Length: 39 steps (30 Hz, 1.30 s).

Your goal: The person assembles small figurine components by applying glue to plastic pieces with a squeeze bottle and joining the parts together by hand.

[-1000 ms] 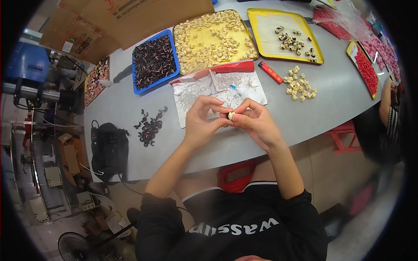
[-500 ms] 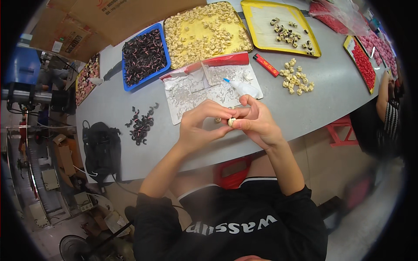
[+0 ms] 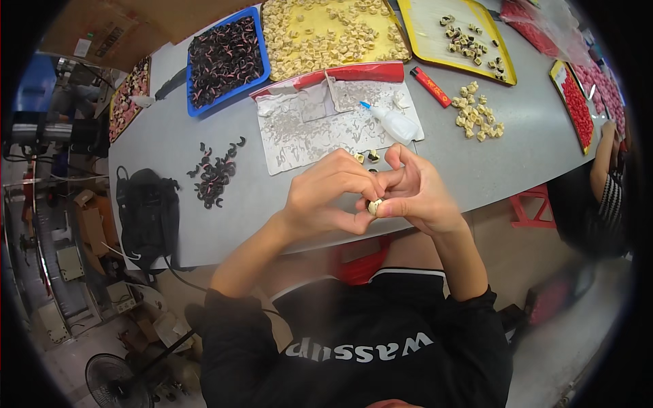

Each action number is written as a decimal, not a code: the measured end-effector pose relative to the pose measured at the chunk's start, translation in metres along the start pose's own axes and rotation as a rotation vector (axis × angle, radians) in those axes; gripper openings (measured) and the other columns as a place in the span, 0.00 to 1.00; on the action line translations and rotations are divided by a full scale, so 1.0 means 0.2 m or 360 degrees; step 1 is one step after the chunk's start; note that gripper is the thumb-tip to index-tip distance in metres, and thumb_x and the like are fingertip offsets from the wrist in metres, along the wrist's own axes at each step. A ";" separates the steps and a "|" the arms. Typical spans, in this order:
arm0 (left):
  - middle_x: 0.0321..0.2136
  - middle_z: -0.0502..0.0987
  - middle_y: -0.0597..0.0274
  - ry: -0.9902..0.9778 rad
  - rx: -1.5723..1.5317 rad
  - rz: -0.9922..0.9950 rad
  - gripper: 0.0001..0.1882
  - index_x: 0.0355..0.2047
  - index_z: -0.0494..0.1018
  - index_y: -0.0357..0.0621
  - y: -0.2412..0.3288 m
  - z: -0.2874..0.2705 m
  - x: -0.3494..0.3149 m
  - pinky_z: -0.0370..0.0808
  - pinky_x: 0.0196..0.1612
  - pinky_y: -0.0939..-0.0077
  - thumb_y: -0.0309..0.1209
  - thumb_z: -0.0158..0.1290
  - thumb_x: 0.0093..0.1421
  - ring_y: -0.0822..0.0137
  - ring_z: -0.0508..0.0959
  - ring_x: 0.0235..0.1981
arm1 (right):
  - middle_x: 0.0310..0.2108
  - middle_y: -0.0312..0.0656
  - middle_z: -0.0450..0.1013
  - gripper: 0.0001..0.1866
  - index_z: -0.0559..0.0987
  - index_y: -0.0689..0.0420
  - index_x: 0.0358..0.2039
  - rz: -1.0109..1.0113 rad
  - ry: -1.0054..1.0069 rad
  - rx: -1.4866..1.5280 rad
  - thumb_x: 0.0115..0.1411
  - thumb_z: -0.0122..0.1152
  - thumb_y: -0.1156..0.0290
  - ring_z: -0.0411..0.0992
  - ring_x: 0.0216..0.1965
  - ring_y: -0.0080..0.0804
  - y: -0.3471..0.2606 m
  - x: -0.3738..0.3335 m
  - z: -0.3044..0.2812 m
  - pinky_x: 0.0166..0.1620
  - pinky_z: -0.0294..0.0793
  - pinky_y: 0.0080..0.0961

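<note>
A small cream-coloured hollow piece point(image 3: 374, 207) with a dark part is pinched between both my hands above the near part of the grey table. My left hand point(image 3: 330, 194) has thumb and forefinger closed against its left side. With thumb and fingers, my right hand point(image 3: 423, 194) grips it from the right; fingertips hide part of it. Just beyond my fingers lie a few cream and dark pieces point(image 3: 373, 156). Behind them is a stained white cardboard sheet point(image 3: 289, 151) with a red edge. A white squeeze bottle with a blue tip point(image 3: 398, 126) lies on it.
Dark curved pieces lie in a pile point(image 3: 216, 173) and a blue tray point(image 3: 266, 68). Yellow trays point(image 3: 407, 13) hold cream pieces and finished-looking two-tone ones. A red box cutter-like stick point(image 3: 431, 87) lies beside loose cream pieces point(image 3: 479, 112). A black bag point(image 3: 146, 217) sits left; another person's arm point(image 3: 600, 160) shows right.
The view has shifted. Both hands have drawn slightly toward me with the small piece still between them, uncovering the few pieces lying beyond my fingers.
</note>
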<state>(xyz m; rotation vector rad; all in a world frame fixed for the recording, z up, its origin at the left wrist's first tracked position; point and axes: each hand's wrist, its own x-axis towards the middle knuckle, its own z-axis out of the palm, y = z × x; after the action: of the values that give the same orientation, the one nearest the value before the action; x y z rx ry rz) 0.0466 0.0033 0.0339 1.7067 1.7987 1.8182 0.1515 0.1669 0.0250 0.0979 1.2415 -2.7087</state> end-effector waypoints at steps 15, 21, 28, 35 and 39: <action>0.32 0.79 0.57 0.0091 0.0180 -0.0012 0.16 0.32 0.74 0.38 -0.05 0.00 -0.05 0.71 0.38 0.75 0.15 0.62 0.41 0.66 0.77 0.32 | 0.41 0.52 0.75 0.15 0.65 0.57 0.41 -0.0064 0.0134 0.0085 0.58 0.61 0.79 0.73 0.48 0.37 0.04 0.02 0.01 0.53 0.69 0.31; 0.31 0.77 0.60 0.0143 0.0065 -0.0257 0.16 0.32 0.74 0.42 -0.08 0.04 -0.07 0.75 0.36 0.76 0.17 0.61 0.40 0.67 0.78 0.31 | 0.41 0.47 0.76 0.15 0.66 0.55 0.41 -0.0076 0.0123 0.0220 0.58 0.62 0.77 0.73 0.48 0.35 0.08 0.01 -0.01 0.53 0.68 0.29; 0.31 0.76 0.61 0.0098 0.0037 -0.0272 0.17 0.31 0.72 0.43 -0.05 0.03 -0.04 0.72 0.38 0.74 0.19 0.60 0.38 0.66 0.75 0.33 | 0.43 0.49 0.73 0.15 0.66 0.55 0.39 -0.0105 0.0090 0.0200 0.57 0.62 0.80 0.74 0.49 0.40 0.07 0.00 0.00 0.50 0.74 0.33; 0.32 0.76 0.63 -0.0017 -0.0019 -0.0141 0.17 0.31 0.72 0.45 -0.01 0.01 -0.05 0.71 0.38 0.75 0.19 0.61 0.39 0.66 0.74 0.33 | 0.39 0.47 0.77 0.18 0.65 0.56 0.40 -0.0107 0.0035 -0.0158 0.54 0.65 0.80 0.75 0.41 0.29 0.00 -0.02 0.00 0.45 0.72 0.24; 0.32 0.76 0.64 -0.0084 -0.0099 -0.0112 0.17 0.31 0.72 0.46 0.00 0.01 -0.04 0.71 0.39 0.75 0.19 0.62 0.39 0.66 0.74 0.34 | 0.38 0.47 0.77 0.19 0.65 0.55 0.39 -0.0115 0.0006 -0.0254 0.53 0.66 0.81 0.75 0.41 0.28 -0.02 -0.04 0.01 0.45 0.72 0.23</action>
<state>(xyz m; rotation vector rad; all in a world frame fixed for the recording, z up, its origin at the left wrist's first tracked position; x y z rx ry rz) 0.0504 -0.0012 0.0282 1.6322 1.7398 1.7650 0.1583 0.1696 0.0303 0.0395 1.4842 -2.6567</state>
